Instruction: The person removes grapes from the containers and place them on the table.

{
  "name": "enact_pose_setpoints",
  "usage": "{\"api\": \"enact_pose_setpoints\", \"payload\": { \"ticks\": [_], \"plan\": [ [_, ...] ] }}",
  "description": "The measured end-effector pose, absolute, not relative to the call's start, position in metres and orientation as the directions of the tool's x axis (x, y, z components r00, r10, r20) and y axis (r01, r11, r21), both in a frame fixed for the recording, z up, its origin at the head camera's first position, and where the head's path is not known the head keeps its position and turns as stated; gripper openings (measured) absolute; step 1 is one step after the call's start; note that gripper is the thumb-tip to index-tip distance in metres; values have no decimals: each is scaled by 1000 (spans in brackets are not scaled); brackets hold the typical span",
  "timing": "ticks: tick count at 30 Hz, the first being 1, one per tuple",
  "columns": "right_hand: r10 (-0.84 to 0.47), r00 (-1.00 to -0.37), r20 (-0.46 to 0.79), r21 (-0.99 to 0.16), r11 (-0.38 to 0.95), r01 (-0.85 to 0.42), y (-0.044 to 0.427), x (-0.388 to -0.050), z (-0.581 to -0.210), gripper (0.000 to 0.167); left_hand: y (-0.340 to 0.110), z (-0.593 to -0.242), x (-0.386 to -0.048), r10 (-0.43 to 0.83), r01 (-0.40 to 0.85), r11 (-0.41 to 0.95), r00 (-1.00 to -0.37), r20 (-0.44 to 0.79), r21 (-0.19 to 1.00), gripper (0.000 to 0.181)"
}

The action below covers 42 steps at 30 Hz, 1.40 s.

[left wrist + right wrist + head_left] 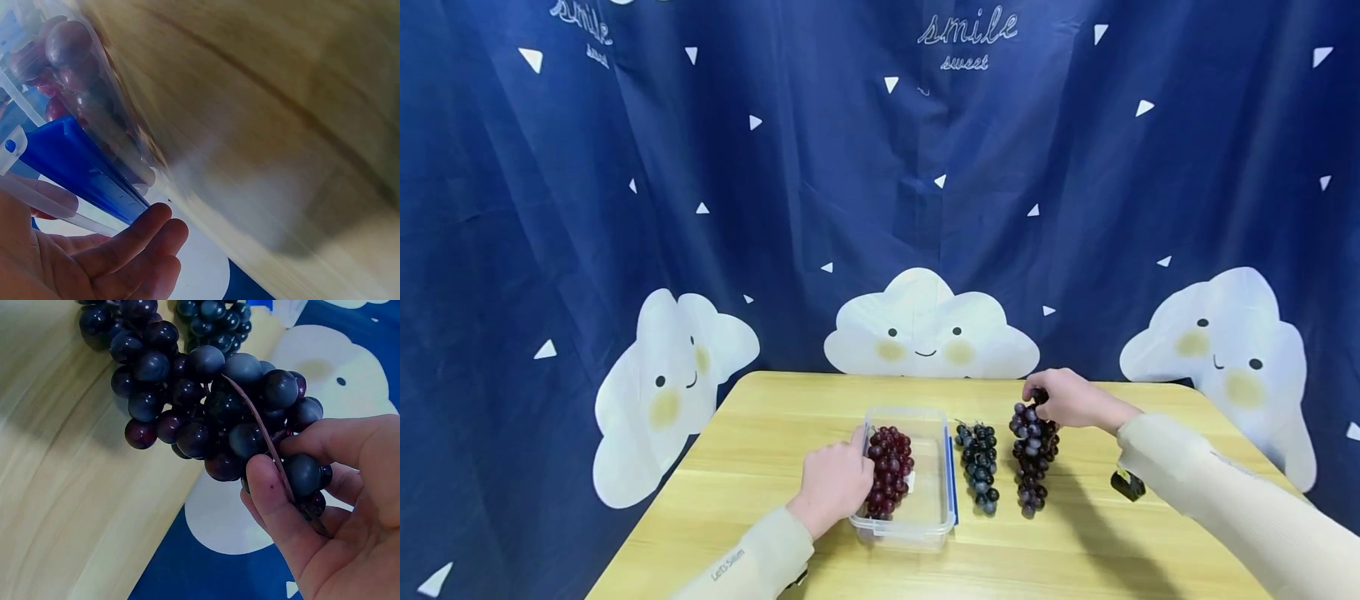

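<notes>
In the head view, a clear plastic box (929,467) with blue side clips holds a bunch of red grapes (891,471) along its left side. My left hand (835,479) is at the box's left wall; in the left wrist view its fingers (134,253) touch the wall beside a blue clip (78,172). My right hand (1071,398) pinches the top of a dark purple bunch (1032,454), its thumb and fingers round the stem end in the right wrist view, where the purple bunch (200,406) hangs from the hand (350,506).
A blue-black bunch of grapes (980,467) lies on the wooden table (760,467), between the box and the purple bunch. Behind the table's far edge hangs a dark blue curtain (865,208) with smiling clouds.
</notes>
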State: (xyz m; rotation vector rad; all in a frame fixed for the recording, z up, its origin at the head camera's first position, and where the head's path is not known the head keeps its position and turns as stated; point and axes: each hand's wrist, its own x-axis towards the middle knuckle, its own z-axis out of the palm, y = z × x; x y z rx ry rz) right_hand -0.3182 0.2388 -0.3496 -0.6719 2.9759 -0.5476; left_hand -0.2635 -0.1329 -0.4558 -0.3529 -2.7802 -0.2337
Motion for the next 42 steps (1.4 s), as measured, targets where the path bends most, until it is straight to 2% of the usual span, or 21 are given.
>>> {"api": "enact_pose_setpoints", "payload": {
  "ticks": [5, 19, 29, 42],
  "plan": [
    [-401, -916, -31, -382, 851, -359, 238, -333, -358, 25, -133, -456, -266, 211, 264, 956, -921, 329, 125, 50],
    [-383, -923, -43, -352, 870, -344, 240, -361, -381, 32, -132, -457, -262, 208, 260, 956, -925, 317, 134, 50],
    [-368, -930, 3, -267, 896, -355, 242, -378, -389, 37, -131, -454, -267, 210, 264, 956, -921, 328, 130, 50],
    [-325, -945, 21, -277, 907, -318, 238, -378, -399, 47, -132, -454, -265, 213, 271, 953, -917, 339, 136, 44]
  ]
}}
